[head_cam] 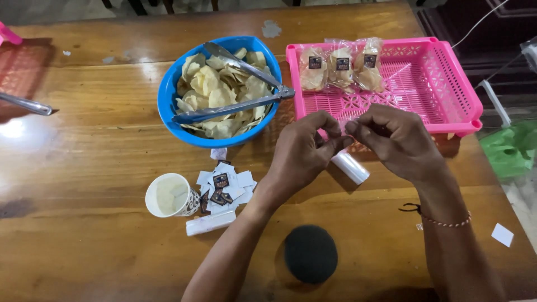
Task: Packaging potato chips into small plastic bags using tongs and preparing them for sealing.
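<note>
Before pink basket (pixel 447 84), both grips pinch clear bag (pixel 348 124); chip bowl (pixel 168 92) left.

Bowl (pixel 168 95) of chips left of basket (pixel 458 95) on counter (pixel 84 246); tongs (pixel 235 106) across bowl; cup (pixel 168 196), labels (pixel 224 184) before bowl; roll (pixel 351 168), probably bags, under hands.

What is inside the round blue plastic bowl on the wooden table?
The blue plastic bowl holds a heap of pale yellow chips. Long metal tongs lie across them, resting on the rim. The bowl's bottom is covered by the chips.
</note>
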